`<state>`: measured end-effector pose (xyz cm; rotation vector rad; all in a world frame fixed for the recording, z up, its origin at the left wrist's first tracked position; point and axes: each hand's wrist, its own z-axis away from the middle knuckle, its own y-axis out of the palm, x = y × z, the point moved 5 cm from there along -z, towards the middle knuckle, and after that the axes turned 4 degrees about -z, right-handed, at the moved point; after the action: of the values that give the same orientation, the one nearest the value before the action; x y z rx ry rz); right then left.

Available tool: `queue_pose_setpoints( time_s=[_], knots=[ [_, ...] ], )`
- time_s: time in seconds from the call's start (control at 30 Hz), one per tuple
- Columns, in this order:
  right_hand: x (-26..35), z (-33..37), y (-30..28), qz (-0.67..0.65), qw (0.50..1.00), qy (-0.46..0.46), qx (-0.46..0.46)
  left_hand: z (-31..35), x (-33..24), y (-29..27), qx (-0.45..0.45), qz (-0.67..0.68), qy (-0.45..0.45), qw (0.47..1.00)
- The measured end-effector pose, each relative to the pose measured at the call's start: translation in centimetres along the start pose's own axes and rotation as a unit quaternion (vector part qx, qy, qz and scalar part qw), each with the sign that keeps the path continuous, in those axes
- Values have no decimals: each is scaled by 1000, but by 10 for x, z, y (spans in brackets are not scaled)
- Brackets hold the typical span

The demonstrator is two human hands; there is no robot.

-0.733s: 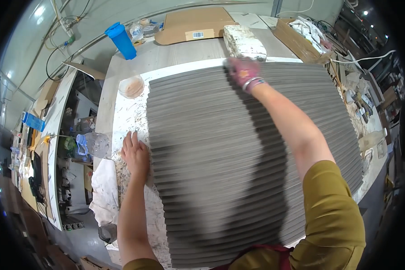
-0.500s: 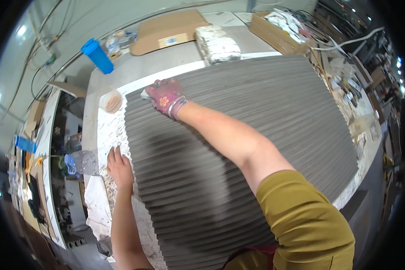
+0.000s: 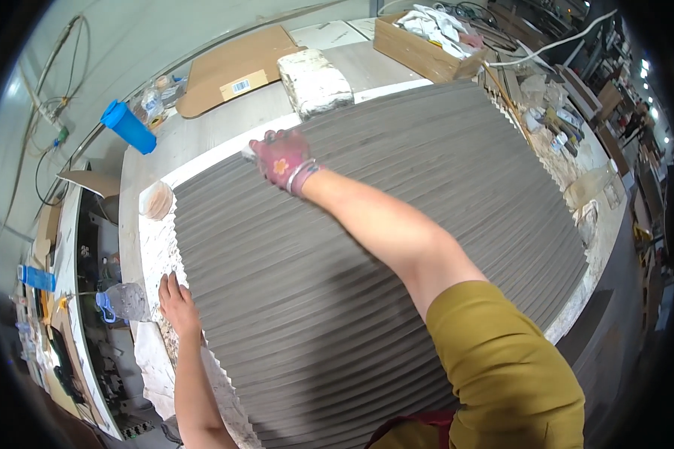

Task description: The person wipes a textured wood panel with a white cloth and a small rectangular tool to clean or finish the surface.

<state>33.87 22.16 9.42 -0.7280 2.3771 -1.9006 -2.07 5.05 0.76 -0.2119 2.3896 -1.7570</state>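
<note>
A large grey ribbed panel [image 3: 442,172] lies on a white-edged board, its ridges running crosswise. My right hand [image 3: 283,159], in a pink glove with a flower on it, is at the panel's far edge, left of middle. Its fingers are curled round a small white piece [image 3: 249,152], mostly hidden, whose kind I cannot make out. My bare left hand [image 3: 178,305] rests with fingers stretched out on the white, crusted border [image 3: 157,243] along the panel's left edge. A clear cup [image 3: 156,200] with pinkish contents stands on that border, beyond my left hand.
Behind the panel are a blue bottle [image 3: 129,127], a cardboard sheet [image 3: 240,63], a white-crusted block [image 3: 314,82] and a box of rags [image 3: 419,49]. A clear jug [image 3: 123,303] stands left of my left hand. Scraps and tools [image 3: 554,123] clutter the right side.
My right hand has moved to the right along the panel's far edge, still holding the white piece. The left hand stays on the left border. The whole view has shifted.
</note>
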Motion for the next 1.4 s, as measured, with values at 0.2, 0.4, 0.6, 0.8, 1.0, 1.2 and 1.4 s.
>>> queue_pose_setpoints(
  time_s=[0.2,0.4,0.6,0.8,1.0,1.2,1.4],
  knots=[
    [-165,53,-66,149,973,160,-78,-1,0,2,-6,1,8,1000],
    [-185,69,-102,124,980,131,-88,-6,-10,6,-7,7,21,1000],
    [-80,30,-41,60,993,-27,-100,-6,11,12,-5,-3,25,1000],
    [-215,58,-99,167,966,194,-42,-5,2,12,-27,13,43,999],
    [-144,58,-106,119,987,103,-14,-7,3,12,-17,3,33,999],
    [-171,74,-75,84,988,122,-50,-2,25,16,-4,19,16,1000],
    [-266,132,-174,178,944,265,-78,-5,-8,10,-20,6,24,999]
  ],
)
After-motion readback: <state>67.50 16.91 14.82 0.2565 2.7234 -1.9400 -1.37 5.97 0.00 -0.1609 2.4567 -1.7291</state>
